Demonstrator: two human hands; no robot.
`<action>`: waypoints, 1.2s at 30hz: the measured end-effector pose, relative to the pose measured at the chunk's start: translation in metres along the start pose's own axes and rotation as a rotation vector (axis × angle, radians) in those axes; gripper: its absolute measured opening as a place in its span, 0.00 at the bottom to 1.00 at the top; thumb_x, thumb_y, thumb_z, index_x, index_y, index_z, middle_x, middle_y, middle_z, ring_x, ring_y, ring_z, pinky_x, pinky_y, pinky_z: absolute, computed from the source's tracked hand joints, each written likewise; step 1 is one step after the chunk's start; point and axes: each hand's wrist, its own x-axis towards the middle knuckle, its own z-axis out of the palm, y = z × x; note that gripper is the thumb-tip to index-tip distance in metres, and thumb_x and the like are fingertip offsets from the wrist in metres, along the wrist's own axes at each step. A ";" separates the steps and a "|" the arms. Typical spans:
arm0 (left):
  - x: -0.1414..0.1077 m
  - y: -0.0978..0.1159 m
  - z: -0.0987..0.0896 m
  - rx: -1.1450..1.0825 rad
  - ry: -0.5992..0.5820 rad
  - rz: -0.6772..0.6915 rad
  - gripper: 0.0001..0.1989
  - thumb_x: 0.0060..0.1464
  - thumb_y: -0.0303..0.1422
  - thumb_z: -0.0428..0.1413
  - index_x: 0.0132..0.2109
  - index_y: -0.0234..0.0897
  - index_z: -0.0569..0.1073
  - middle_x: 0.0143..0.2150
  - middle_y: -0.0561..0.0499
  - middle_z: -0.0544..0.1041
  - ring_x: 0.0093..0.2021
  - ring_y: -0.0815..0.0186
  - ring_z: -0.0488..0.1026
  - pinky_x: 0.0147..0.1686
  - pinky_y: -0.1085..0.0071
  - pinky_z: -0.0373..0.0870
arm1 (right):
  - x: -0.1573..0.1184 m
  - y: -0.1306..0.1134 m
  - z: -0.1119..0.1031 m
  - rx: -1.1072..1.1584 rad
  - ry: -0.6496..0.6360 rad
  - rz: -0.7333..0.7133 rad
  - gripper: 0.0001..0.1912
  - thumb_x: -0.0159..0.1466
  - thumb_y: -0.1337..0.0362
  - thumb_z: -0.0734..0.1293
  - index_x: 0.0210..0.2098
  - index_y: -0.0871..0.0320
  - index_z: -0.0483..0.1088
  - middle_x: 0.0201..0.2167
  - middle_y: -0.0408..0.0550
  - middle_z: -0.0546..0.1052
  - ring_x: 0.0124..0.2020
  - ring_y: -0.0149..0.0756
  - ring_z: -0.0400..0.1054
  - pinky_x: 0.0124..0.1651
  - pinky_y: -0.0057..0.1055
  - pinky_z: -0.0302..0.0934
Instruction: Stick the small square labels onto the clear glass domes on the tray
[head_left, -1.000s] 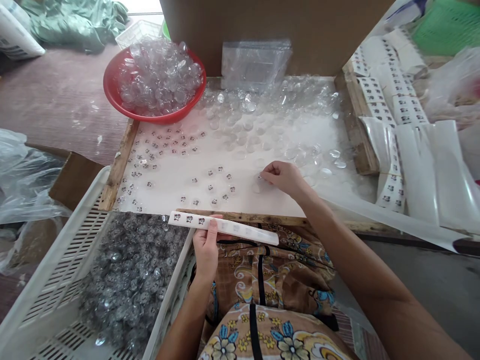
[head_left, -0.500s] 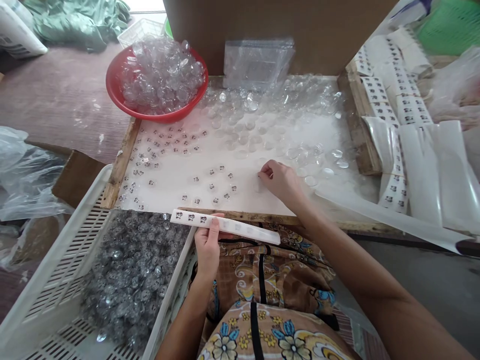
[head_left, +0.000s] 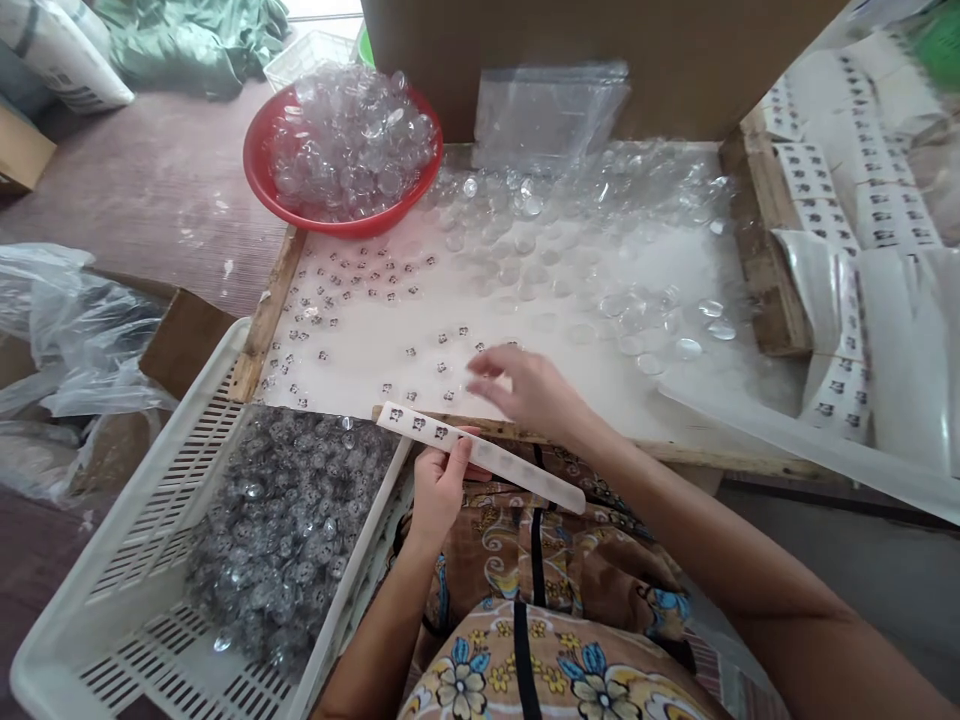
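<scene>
My left hand (head_left: 441, 482) grips a narrow white strip of panda stickers (head_left: 418, 424) between thumb and fingers, just over the board's near edge. Dark panda prints show on the strip's left end; the rest looks bare. Above the white board (head_left: 360, 345) hovers my right hand (head_left: 517, 385), slightly blurred, thumb and fingers apart with nothing visible between them. Around its fingertips lie several clear discs with panda stickers (head_left: 441, 368). Plain clear domed discs (head_left: 581, 332) are spread farther back and to the right.
A red bowl (head_left: 262, 190) heaped with clear discs stands at the back left. A white slotted crate (head_left: 161, 500) at the left holds many stickered discs. Bundled sticker strips (head_left: 832, 390) lie beyond the wooden rim (head_left: 772, 235). A cardboard panel (head_left: 600, 40) stands behind.
My right hand has moved left and its pinched fingers have spread. A panda print now shows behind it, near where it was pinching. The left hand still holds the strip, now more tilted.
</scene>
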 end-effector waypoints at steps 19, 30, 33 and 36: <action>0.005 -0.003 0.000 -0.020 -0.032 -0.004 0.12 0.46 0.38 0.67 0.31 0.33 0.77 0.26 0.51 0.77 0.27 0.64 0.74 0.27 0.72 0.71 | -0.037 -0.013 0.030 0.193 0.166 -0.184 0.07 0.67 0.62 0.65 0.32 0.54 0.73 0.35 0.49 0.77 0.38 0.38 0.69 0.44 0.37 0.63; 0.004 -0.009 0.002 -0.060 -0.064 -0.055 0.16 0.49 0.39 0.66 0.42 0.33 0.79 0.33 0.47 0.81 0.30 0.61 0.79 0.31 0.67 0.79 | -0.021 0.082 -0.032 0.166 0.169 0.444 0.09 0.56 0.56 0.68 0.27 0.56 0.71 0.21 0.42 0.70 0.24 0.32 0.61 0.27 0.30 0.54; 0.005 -0.008 0.002 -0.049 -0.065 -0.058 0.17 0.49 0.39 0.66 0.43 0.33 0.79 0.33 0.47 0.82 0.30 0.61 0.79 0.32 0.67 0.79 | -0.020 0.077 -0.028 0.115 0.169 0.431 0.08 0.55 0.57 0.68 0.27 0.56 0.72 0.21 0.42 0.70 0.24 0.32 0.61 0.28 0.30 0.53; 0.005 -0.007 0.003 -0.041 -0.057 -0.059 0.17 0.49 0.39 0.66 0.43 0.33 0.79 0.33 0.47 0.82 0.30 0.61 0.79 0.32 0.67 0.79 | -0.019 0.072 -0.025 0.066 0.167 0.427 0.07 0.56 0.59 0.67 0.27 0.55 0.71 0.22 0.43 0.71 0.25 0.33 0.62 0.28 0.30 0.53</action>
